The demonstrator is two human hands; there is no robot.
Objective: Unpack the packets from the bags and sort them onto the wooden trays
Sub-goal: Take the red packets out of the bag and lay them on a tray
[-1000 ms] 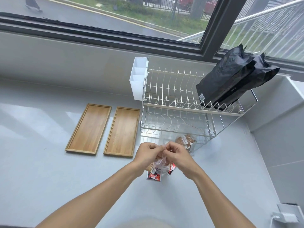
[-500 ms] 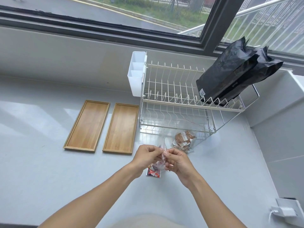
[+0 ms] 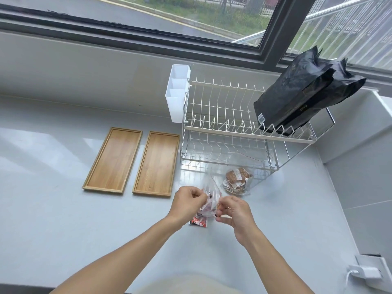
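Two wooden trays point(image 3: 112, 159) point(image 3: 156, 164): side by side on the bench point(image 3: 53, 219), bare, left of the work.
Left hand point(image 3: 187, 203): fingers pinched shut on the clear bag point(image 3: 210, 200).
Right hand point(image 3: 234, 211): fingers pinched on the bag's other lip.
Step, judged: opening the bag; next, draw out the red packets point(image 3: 198, 221) and carry them left.
Second bag point(image 3: 236, 180): brown packets, unopened, beneath the dish rack point(image 3: 229, 128).
Black pouches point(image 3: 301, 92): atop rack. Path to the trays unobstructed.

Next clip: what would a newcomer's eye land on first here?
Both hands, left hand and right hand, pinch a clear bag of red packets at centre. Two bare wooden trays lie side by side to their left, and black pouches lean on the dish rack behind.
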